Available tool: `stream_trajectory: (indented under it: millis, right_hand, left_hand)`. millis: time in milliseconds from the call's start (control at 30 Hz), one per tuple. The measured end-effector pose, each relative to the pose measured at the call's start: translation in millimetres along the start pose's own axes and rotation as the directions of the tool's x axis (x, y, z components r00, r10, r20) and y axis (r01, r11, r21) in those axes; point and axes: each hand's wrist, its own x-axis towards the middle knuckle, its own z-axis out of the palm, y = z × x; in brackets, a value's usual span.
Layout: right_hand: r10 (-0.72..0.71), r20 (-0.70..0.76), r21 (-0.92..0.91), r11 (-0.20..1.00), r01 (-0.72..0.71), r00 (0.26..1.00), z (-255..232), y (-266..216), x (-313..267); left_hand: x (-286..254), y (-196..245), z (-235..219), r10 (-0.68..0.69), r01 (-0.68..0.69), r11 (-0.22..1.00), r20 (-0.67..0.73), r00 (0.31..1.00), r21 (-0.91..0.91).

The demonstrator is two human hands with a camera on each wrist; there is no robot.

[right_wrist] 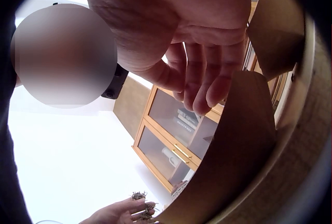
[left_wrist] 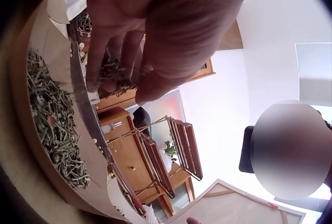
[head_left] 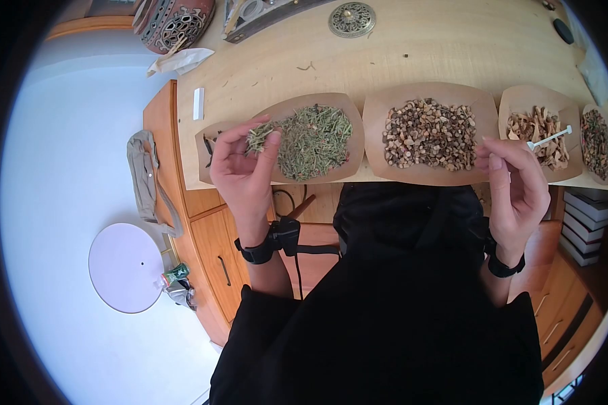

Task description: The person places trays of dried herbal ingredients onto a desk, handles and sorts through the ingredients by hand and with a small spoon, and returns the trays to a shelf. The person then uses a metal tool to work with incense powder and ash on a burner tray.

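Pale flooring (head_left: 54,169) fills the left side, beside an orange-brown cabinet (head_left: 213,263) and a light wooden tabletop (head_left: 284,71). Above the herb tray (head_left: 356,138), the left hand (head_left: 240,165) pinches a tuft of dried herb (head_left: 257,139) between its thumb and bent fingers; the tuft is grey-green, made of short, brittle stalks with ragged ends. Loose herb (head_left: 317,145) of the same kind, flecked with red, is heaped in that tray. Next come brown and cream chopped pieces (head_left: 429,135) in the middle tray (head_left: 483,108), then tan shavings (head_left: 539,125). The right hand (head_left: 519,179) hangs near these two, fingers loosely curled; whether its thumb touches the index finger, I cannot tell.

At the row's left end, a small tray (head_left: 203,145) is mostly covered by the left hand. Near the shavings, the right hand hides one end of a white stick (head_left: 554,137). The mix (head_left: 594,145) at the far right is too small to identify.

All the trays stand along the tabletop's near edge, close to the person's dark clothing (head_left: 392,290). Behind the row, bare wood with a few stray stalks runs back to a round metal ornament (head_left: 351,19).
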Motion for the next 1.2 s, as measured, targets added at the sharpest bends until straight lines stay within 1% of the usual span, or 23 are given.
stream_trajectory:
  millis: [100,200,267,300,367,500,567,600,633,667,700,767,800,833,900,933,1000,1133,1200]
  right_hand:
    - [0.0,-0.002,0.0,1.0,0.0,1.0,0.1,0.0,-0.1]
    - [-0.002,-0.003,0.004,1.0,0.002,1.0,0.1,-0.1,-0.1]
    - [-0.004,-0.003,0.009,1.0,0.004,1.0,0.2,-0.1,0.2]
    - [-0.004,-0.004,0.014,1.0,0.004,1.0,0.4,0.1,0.4]
    - [-0.005,-0.005,0.02,1.0,0.005,1.0,0.8,0.2,0.6]
    - [-0.003,-0.001,0.023,1.0,0.003,1.0,0.7,0.6,0.4]
    - [0.0,-0.001,0.026,1.0,0.0,1.0,0.6,0.9,0.6]
    - [0.0,0.002,0.026,1.0,0.0,1.0,0.6,1.0,0.7]
    - [0.0,0.005,0.025,1.0,0.0,1.0,0.6,0.9,0.7]
    - [0.0,0.006,0.024,1.0,-0.001,1.0,0.7,0.8,0.8]
    - [-0.002,0.005,0.023,1.0,0.002,1.0,1.0,0.7,0.9]
    - [-0.005,0.005,0.02,1.0,0.005,1.0,0.8,0.4,1.0]
    - [-0.003,0.001,0.022,1.0,0.003,1.0,0.5,0.4,0.9]
    - [-0.001,-0.004,0.025,1.0,0.001,1.0,0.3,0.4,0.6]
    - [0.006,-0.006,0.027,1.0,-0.006,1.0,-0.1,0.6,-0.1]
    - [0.014,-0.008,0.03,0.999,-0.014,1.0,-0.4,0.7,-0.4]
    - [0.019,-0.011,0.026,0.999,-0.018,1.0,-0.9,0.4,-0.8]
    - [0.01,-0.019,0.013,1.0,-0.01,1.0,0.5,-1.7,1.0]
    - [-0.002,-0.011,0.006,1.0,0.002,1.0,3.9,-5.0,3.6]
  left_hand:
    - [-0.9,0.0,-0.9,-0.015,0.015,0.999,0.022,1.0,-0.037]
    - [-1.6,0.3,-2.9,-0.022,0.023,1.0,0.048,0.999,-0.013]
    - [-1.9,1.7,-2.1,-0.005,0.002,1.0,0.093,0.996,0.031]
    - [-2.6,1.3,-1.9,-0.004,0.002,1.0,0.093,0.996,0.031]
    - [-4.2,-0.5,-1.7,-0.065,0.062,0.997,0.079,0.995,0.042]
    - [-4.9,-0.5,-1.8,-0.075,0.072,0.997,0.086,0.993,0.037]
    - [-4.4,2.4,0.3,-0.053,0.03,0.989,0.152,0.987,0.148]
    - [-2.3,6.1,1.1,-0.053,0.031,0.989,0.153,0.987,0.147]
    - [1.1,12.2,2.2,0.019,-0.122,0.937,0.3,0.954,0.328]
    - [4.0,17.8,3.6,0.057,-0.291,0.834,0.45,0.891,0.469]
    - [5.3,22.5,5.0,0.058,-0.29,0.835,0.45,0.891,0.468]
    - [5.8,31.8,7.3,-0.063,-0.388,0.696,0.59,0.805,0.604]
    - [6.9,35.3,7.7,-0.139,-0.355,0.695,0.602,0.787,0.625]
    - [8.6,35.8,7.5,-0.139,-0.355,0.696,0.602,0.786,0.624]
    - [13.7,35.3,6.9,-0.169,-0.365,0.718,0.657,0.735,0.593]
    - [15.9,35.9,7.4,-0.169,-0.365,0.719,0.658,0.733,0.591]
    - [19.9,36.9,9.1,-0.216,-0.328,0.743,0.673,0.708,0.584]
    - [27.3,34.6,10.7,-0.22,-0.341,0.735,0.682,0.697,0.586]
    - [29.2,31.0,10.5,-0.25,-0.304,0.748,0.675,0.694,0.59]
